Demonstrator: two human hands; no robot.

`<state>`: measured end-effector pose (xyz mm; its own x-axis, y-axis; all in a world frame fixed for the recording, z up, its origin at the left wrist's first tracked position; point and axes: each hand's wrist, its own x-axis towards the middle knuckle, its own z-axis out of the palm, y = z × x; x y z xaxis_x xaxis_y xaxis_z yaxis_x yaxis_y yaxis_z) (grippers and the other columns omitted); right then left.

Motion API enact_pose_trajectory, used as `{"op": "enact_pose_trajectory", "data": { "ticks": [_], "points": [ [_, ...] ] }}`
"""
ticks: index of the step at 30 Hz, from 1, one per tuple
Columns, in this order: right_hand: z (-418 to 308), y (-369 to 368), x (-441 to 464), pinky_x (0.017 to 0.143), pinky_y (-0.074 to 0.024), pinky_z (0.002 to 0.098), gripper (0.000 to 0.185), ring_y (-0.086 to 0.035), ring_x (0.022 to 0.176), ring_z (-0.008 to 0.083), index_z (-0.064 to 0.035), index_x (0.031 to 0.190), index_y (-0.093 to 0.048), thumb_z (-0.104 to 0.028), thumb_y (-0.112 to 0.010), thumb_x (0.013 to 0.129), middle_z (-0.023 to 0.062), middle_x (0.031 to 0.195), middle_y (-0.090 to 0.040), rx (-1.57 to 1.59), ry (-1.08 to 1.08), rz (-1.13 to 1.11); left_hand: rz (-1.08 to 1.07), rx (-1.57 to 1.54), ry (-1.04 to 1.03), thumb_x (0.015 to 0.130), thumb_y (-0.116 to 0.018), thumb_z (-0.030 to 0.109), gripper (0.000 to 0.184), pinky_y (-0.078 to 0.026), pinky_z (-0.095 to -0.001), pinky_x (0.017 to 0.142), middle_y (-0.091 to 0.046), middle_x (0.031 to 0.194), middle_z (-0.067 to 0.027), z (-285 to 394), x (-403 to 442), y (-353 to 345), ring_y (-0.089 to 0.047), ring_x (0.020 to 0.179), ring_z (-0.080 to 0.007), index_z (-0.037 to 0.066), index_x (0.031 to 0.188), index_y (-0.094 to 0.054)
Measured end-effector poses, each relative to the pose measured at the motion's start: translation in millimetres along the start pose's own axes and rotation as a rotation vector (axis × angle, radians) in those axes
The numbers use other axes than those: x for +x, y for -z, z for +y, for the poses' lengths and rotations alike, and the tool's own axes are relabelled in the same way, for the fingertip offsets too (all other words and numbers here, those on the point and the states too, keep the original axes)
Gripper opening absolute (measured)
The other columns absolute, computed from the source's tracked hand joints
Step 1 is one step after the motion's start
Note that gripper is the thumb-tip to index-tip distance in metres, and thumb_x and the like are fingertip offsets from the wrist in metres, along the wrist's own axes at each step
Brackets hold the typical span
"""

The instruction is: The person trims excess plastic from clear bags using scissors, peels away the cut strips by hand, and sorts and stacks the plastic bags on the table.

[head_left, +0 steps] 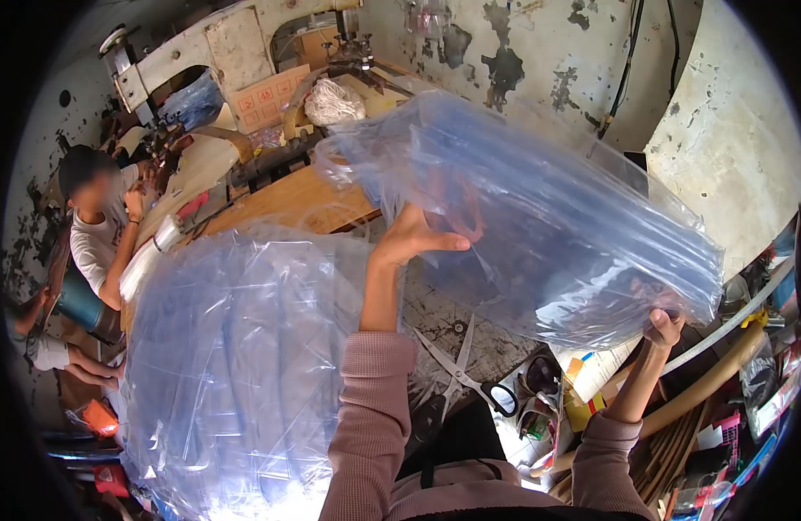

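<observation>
A thick stack of clear, bluish plastic sheets [539, 217] is raised and tilted in front of me. My left hand [415, 238] grips its near left side, thumb in front and fingers seen blurrily through the plastic. At the lower right corner, my right hand [666, 328] is closed on the edge of the same stack, with some fingers hidden behind it. A large pile of similar plastic [236, 365] bulges to the left of my left forearm. Beneath the raised sheets, large scissors [457, 369] lie with their blades apart.
Another person [101, 217] sits at the far left by a sewing machine [218, 61]. A bundle of white cord [334, 102] rests on the wooden worktable [288, 201]. On the right, a long tan tube [713, 373] and assorted clutter line the side.
</observation>
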<state>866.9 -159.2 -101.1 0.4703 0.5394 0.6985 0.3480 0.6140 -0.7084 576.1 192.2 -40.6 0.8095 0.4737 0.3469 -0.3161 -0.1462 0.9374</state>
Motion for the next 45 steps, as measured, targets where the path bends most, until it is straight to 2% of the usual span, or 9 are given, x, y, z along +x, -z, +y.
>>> {"op": "enact_pose_trajectory", "data": {
  "ticks": [2,5,16,19,25,34,39,41,45],
  "points": [
    [1.3,-4.0,3.0,0.091,-0.0395,0.0393,0.072,-0.052,0.103,0.0253,-0.0004,0.126,-0.042,-0.014,-0.075,0.063,0.0122,0.114,-0.053,-0.006,0.01,-0.056,0.044,-0.056,-0.038,0.049,-0.084,0.032,0.09,-0.044,-0.0364,0.087,-0.05,0.111,-0.0139,4.8,-2.0,-3.4,-0.048,0.108,-0.0263,-0.001,0.121,-0.043],
    [0.6,-21.8,7.3,0.083,-0.0444,0.0389,0.033,-0.053,0.071,0.0191,0.0009,0.092,-0.058,-0.01,-0.069,0.063,0.0084,0.079,-0.056,0.092,0.071,0.141,-0.053,-0.17,0.034,0.05,-0.084,0.029,0.083,-0.048,-0.035,0.079,-0.056,0.102,-0.0125,17.1,-3.0,-2.4,-0.055,0.098,-0.0244,0.0,0.118,-0.046],
    [-47.2,-69.2,17.7,0.087,-0.0411,0.0343,0.074,-0.051,0.101,0.0234,0.0005,0.124,-0.042,-0.022,-0.08,0.063,0.0135,0.11,-0.053,-0.384,-0.238,0.388,0.135,-0.087,-0.015,0.06,-0.08,0.023,0.045,-0.049,-0.0278,0.065,-0.064,0.084,-0.01,11.4,-3.1,0.6,-0.06,0.077,-0.0179,0.0,0.094,-0.062],
    [-60.0,-104.5,23.9,0.081,-0.0419,0.0301,0.066,-0.053,0.094,0.0195,0.0023,0.117,-0.046,-0.015,-0.08,0.063,0.0126,0.106,-0.054,-0.795,-0.223,0.397,0.277,-0.047,-0.059,0.067,-0.077,0.025,0.038,-0.045,-0.0243,0.06,-0.064,0.084,-0.0088,8.2,4.2,-11.1,-0.059,0.075,-0.0145,-0.001,0.092,-0.064],
    [-71.1,-117.9,43.7,0.079,-0.0423,0.0269,0.048,-0.056,0.083,0.017,0.0045,0.104,-0.053,-0.003,-0.078,0.064,0.0096,0.092,-0.06,-0.492,-0.044,0.572,0.193,0.048,0.046,0.069,-0.076,0.025,0.04,-0.043,-0.0254,0.062,-0.064,0.083,-0.0069,35.1,11.1,-21.7,-0.057,0.073,-0.0114,-0.002,0.095,-0.064],
    [-27.1,-69.8,28.5,0.093,-0.036,0.0342,0.077,-0.05,0.104,0.0236,0.0033,0.124,-0.042,-0.018,-0.081,0.062,0.0128,0.113,-0.053,-0.465,-0.107,0.42,0.29,0.136,0.043,0.06,-0.081,0.026,0.074,-0.047,-0.0339,0.08,-0.061,0.094,-0.0145,3.9,6.0,-18.1,-0.059,0.088,-0.0219,-0.006,0.115,-0.044],
    [-122.6,-131.2,98.8,0.107,-0.0186,0.0442,0.097,-0.031,0.129,0.0317,-0.0017,0.139,-0.024,-0.055,-0.065,0.068,0.0227,0.137,-0.035,-1.003,0.43,0.219,0.178,-0.051,0.092,0.062,-0.08,0.019,0.071,-0.047,-0.0338,0.084,-0.061,0.098,-0.0149,7.1,7.9,-21.1,-0.059,0.092,-0.0223,-0.004,0.118,-0.042],
    [-164.9,-154.1,129.8,0.108,-0.0184,0.042,0.101,-0.03,0.13,0.0327,-0.0018,0.139,-0.023,-0.063,-0.059,0.067,0.0215,0.139,-0.032,-1.37,0.441,-0.194,0.195,-0.081,0.023,0.064,-0.079,0.014,0.061,-0.047,-0.0303,0.082,-0.063,0.098,-0.0136,1.3,8.9,-20.5,-0.061,0.09,-0.0211,-0.004,0.114,-0.047],
    [-150.5,-204.9,172.2,0.096,-0.0372,0.0389,0.089,-0.048,0.114,0.0369,-0.0022,0.135,-0.032,-0.041,-0.073,0.066,0.0247,0.126,-0.046,-1.564,0.153,-0.739,0.229,-0.193,-0.049,0.066,-0.078,0.014,0.05,-0.048,-0.0294,0.08,-0.064,0.096,-0.0133,0.2,4.5,-25.0,-0.062,0.09,-0.0197,-0.003,0.106,-0.054]
  ]
}}
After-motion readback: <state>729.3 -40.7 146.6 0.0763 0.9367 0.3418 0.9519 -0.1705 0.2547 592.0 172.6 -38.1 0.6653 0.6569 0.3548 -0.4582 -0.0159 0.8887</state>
